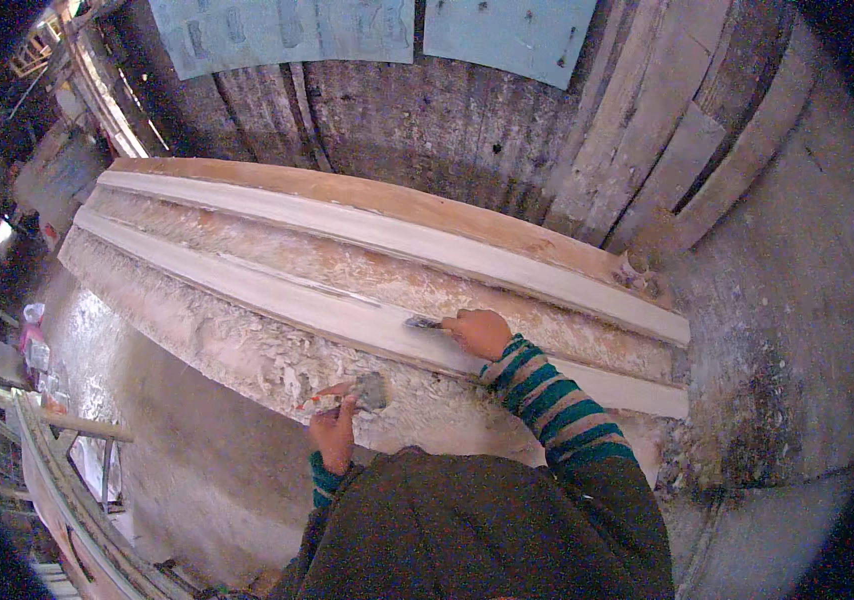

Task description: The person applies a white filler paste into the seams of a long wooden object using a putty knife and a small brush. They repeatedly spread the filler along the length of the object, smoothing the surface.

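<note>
White, chalky and fairly even, covers the near strip [277, 292], a long narrow length lying on a wooden worktop [427, 206] in front of the person, slanting from upper left to lower right. Its surface looks matt and pale, with a rougher, darker line along part of the far edge and lumpy residue against the near edge. A far strip [367, 225], just as pale, runs alongside it, the two kept apart by a brownish band blotched with dried white smears.

The right hand [482, 333] is over the near strip, its fingers clamped on a small scraper [421, 322] whose dark blade points left along the white surface (whether the edge presses down or skims, I cannot tell). The left hand [333, 435] is nearer the body, fingers closed around the handle of a flat-bladed tool [372, 391]; the blade is broad, grey and smeared, above the crusted front part of the worktop.

Thick, ridged pale paste [222, 335] spreads along that front part. Beyond stand a stained wall [427, 130] with light-blue sheets [292, 32] and upright planks [652, 110].
</note>
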Demonstrator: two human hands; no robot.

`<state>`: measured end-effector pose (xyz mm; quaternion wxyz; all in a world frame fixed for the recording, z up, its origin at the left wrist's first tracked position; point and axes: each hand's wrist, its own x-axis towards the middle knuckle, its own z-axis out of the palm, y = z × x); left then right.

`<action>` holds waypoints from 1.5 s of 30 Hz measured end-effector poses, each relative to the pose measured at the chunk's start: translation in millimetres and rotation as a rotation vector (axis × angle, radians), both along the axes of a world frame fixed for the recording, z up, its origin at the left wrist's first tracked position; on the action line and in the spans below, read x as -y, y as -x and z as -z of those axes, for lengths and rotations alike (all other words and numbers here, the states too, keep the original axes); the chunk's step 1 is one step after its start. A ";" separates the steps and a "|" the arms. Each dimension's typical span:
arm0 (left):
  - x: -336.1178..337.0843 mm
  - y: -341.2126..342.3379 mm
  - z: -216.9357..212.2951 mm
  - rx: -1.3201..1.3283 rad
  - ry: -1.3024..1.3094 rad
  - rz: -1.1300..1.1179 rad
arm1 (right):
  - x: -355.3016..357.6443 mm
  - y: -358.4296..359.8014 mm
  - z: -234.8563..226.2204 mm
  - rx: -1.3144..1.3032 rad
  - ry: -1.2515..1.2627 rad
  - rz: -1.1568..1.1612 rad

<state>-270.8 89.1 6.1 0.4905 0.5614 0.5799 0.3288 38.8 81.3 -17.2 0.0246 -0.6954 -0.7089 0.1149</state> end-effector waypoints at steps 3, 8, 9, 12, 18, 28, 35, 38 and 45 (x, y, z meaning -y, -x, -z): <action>-0.9 4.7 26.8 0.343 -0.111 -0.054 | 8.7 -5.1 -13.0 -0.012 0.026 -0.026; -6.4 7.2 46.6 0.372 -0.147 -0.089 | 90.3 -73.7 -19.9 -0.014 0.017 -0.030; -6.8 7.0 49.9 0.386 -0.162 -0.103 | 94.1 -76.6 -24.3 0.016 0.078 -0.012; -11.6 -3.5 30.0 0.305 -0.144 -0.038 | 99.8 -77.9 -26.9 0.047 0.149 0.001; -30.9 -29.1 28.2 0.078 0.081 0.029 | 11.6 -10.4 0.8 -0.126 -0.044 -0.091; -31.6 -29.8 49.6 -0.038 -0.128 0.121 | -59.1 33.0 3.0 -0.149 -0.085 -0.128; -32.7 -31.0 65.2 0.043 -0.054 0.091 | 22.6 -32.5 -22.8 -0.053 0.085 -0.109; -30.5 -28.0 84.5 -0.015 -0.223 0.096 | 12.6 -29.8 -16.3 -0.036 0.089 -0.137; -31.3 -33.6 77.3 0.231 -0.193 0.000 | -49.2 9.4 -12.4 -0.096 0.014 -0.206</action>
